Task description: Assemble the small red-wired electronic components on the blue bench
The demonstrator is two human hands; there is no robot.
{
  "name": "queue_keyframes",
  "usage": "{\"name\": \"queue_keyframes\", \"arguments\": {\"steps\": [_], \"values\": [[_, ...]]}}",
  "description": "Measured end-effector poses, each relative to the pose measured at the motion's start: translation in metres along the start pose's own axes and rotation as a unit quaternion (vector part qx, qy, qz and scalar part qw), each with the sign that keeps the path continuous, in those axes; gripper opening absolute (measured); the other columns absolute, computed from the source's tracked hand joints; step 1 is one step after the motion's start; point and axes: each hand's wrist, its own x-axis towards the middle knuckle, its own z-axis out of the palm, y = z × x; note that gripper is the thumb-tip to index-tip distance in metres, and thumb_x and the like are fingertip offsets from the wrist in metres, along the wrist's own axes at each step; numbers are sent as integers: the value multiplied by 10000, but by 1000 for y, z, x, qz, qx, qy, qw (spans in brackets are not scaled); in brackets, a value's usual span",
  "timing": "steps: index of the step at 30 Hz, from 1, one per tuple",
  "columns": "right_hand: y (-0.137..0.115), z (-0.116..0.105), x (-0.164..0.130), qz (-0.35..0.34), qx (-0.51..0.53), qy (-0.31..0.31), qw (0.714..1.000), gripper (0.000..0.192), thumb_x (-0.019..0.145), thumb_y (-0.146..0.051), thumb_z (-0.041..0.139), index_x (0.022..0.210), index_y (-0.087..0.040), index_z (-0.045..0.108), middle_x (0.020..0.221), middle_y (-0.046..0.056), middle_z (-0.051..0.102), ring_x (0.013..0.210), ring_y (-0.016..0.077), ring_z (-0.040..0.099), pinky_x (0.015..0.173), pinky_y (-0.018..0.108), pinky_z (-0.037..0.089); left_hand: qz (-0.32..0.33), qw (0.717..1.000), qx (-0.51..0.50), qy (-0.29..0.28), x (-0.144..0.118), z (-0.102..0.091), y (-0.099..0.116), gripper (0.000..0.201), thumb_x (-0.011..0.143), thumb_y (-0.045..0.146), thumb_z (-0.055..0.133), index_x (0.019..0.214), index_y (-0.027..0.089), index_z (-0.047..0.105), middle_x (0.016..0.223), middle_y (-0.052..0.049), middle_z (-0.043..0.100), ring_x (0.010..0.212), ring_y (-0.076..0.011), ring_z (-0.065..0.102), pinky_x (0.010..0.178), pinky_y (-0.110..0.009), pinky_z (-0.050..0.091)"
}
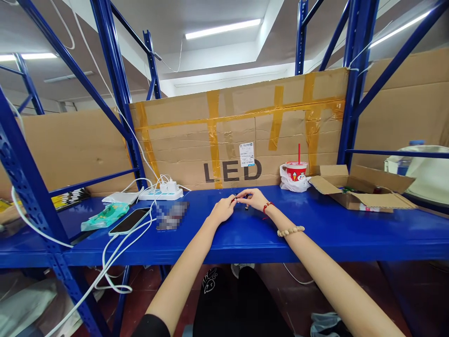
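Observation:
My left hand (222,209) and my right hand (255,199) meet above the middle of the blue shelf top (273,234). The fingertips of both are pinched together, nearly touching. Between them is something small, with a dark and reddish look, too tiny to name. A small dark piece (246,206) shows just under my right fingers; whether it is held or lies on the shelf I cannot tell. On my right wrist are a red bracelet (267,206) and a beige beaded one (291,231).
Left of my hands lie a phone (129,221), a green tissue pack (105,216), white cables (115,252) and a power strip (164,193). To the right stand a red cup (296,173) in a plastic bag and an open cardboard box (365,199). Behind rises a cardboard panel (182,154).

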Motion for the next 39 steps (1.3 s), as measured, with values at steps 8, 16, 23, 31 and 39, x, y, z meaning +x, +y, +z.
{"name": "queue_keyframes", "arguments": {"steps": [8, 16, 23, 31, 39], "values": [[-4, 0, -2, 12, 8, 5, 1000, 300, 574, -388, 690, 739, -140, 656, 712, 39, 656, 426, 66, 505, 443, 210, 463, 12, 1000, -24, -2, -2, -3, 2, 266, 879, 317, 293, 1009, 238, 511, 949, -43, 620, 871, -204, 579, 697, -284, 436], [-5, -1, -2, 25, 17, 0, 1000, 340, 539, -400, 708, 750, -137, 662, 708, 36, 652, 440, 67, 504, 446, 213, 458, 33, 997, -74, 2, 2, 2, -3, 248, 870, 293, 320, 970, 213, 533, 904, -32, 619, 821, -169, 574, 734, -270, 431], [-3, -2, -2, 31, 16, -3, 999, 331, 521, -410, 708, 689, -129, 662, 687, 31, 645, 419, 53, 470, 432, 207, 428, 64, 992, -108, -11, 2, 6, -5, 234, 855, 274, 348, 948, 184, 543, 871, -32, 606, 805, -166, 561, 746, -278, 424], [-1, -4, -3, 72, 2, -27, 997, 351, 558, -473, 676, 645, -134, 657, 612, 21, 617, 427, 46, 440, 344, 161, 301, 70, 991, -110, -19, 0, 9, -1, 226, 869, 265, 329, 962, 190, 522, 888, -36, 603, 813, -163, 560, 757, -269, 419], [-11, -3, -4, 177, 12, -17, 984, 371, 440, -458, 750, 632, -147, 685, 468, -6, 535, 423, 52, 413, 330, 159, 272, 46, 995, -84, -22, -2, 10, -2, 210, 864, 263, 356, 1027, 216, 480, 916, -50, 617, 850, -197, 584, 773, -302, 431]]}}
